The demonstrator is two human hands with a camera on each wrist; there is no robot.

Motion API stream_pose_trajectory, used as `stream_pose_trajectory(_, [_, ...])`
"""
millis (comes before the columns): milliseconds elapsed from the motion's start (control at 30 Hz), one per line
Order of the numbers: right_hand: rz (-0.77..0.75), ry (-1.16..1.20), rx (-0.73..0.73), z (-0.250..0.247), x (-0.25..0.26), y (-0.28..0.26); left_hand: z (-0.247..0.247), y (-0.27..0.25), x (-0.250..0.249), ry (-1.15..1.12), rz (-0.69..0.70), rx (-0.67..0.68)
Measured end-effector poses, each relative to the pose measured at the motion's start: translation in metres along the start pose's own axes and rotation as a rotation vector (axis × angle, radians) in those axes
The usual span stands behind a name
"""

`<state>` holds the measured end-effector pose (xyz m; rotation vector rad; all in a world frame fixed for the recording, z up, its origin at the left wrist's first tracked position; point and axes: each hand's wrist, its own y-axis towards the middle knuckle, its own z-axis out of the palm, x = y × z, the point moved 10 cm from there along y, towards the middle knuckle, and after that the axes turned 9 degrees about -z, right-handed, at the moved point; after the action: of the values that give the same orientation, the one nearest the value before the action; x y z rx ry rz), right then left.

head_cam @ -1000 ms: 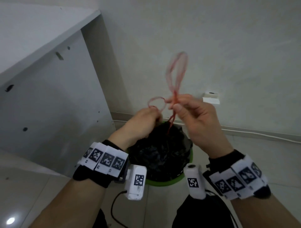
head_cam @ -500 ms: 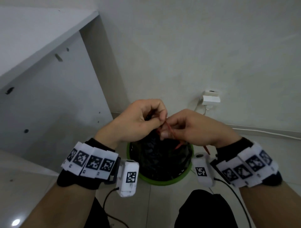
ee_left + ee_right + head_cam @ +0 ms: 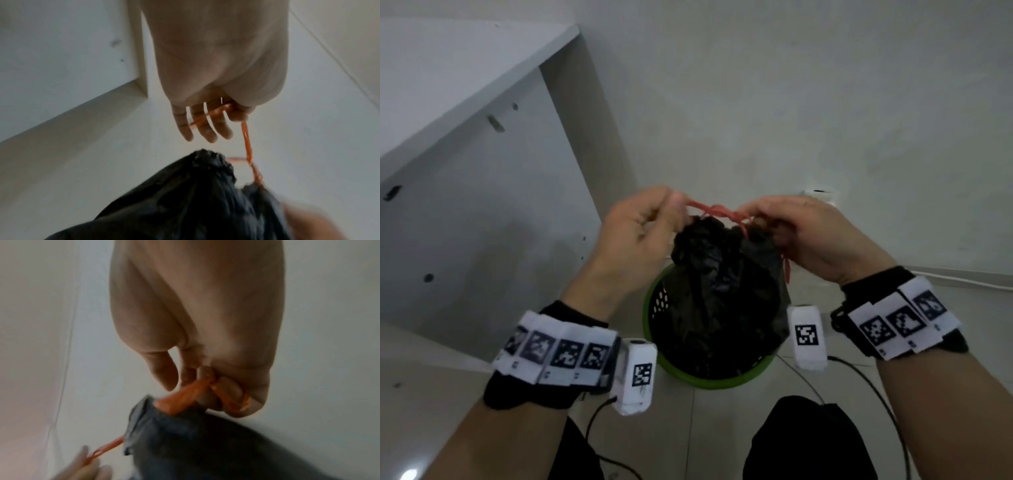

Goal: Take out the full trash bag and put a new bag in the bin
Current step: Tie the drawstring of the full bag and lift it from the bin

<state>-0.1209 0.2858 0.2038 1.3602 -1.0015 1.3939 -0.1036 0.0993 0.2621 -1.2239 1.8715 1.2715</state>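
Observation:
A full black trash bag [image 3: 719,287] stands in a round green bin [image 3: 654,308] on the floor, its gathered top raised above the rim. A red drawstring [image 3: 717,209] runs taut across the bag's neck between my two hands. My left hand [image 3: 650,219] pinches one end of the drawstring [image 3: 246,142] at the left. My right hand [image 3: 784,222] pinches the other end at the right, the drawstring [image 3: 185,394] wrapped round its fingertips above the bag [image 3: 205,443]. The bag [image 3: 185,194] fills the lower left wrist view.
A white cabinet side [image 3: 482,222] stands close on the left. The white wall [image 3: 756,102] is right behind the bin, with a small white box [image 3: 820,195] and a cable [image 3: 962,281] along its foot. My dark-clothed knees [image 3: 808,442] are just in front of the bin.
A second ago the right hand held a drawstring loop high. The hands then met over the bag and have now pulled apart sideways, drawing the string tight across the bag's neck.

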Motion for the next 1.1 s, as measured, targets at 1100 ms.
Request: stream_pose_trajectory(1100, [-0.526, -1.049, -0.057, 0.006, -0.026, -0.007, 0.04, -0.013, 0.111, 0.011, -0.415, 0.229])
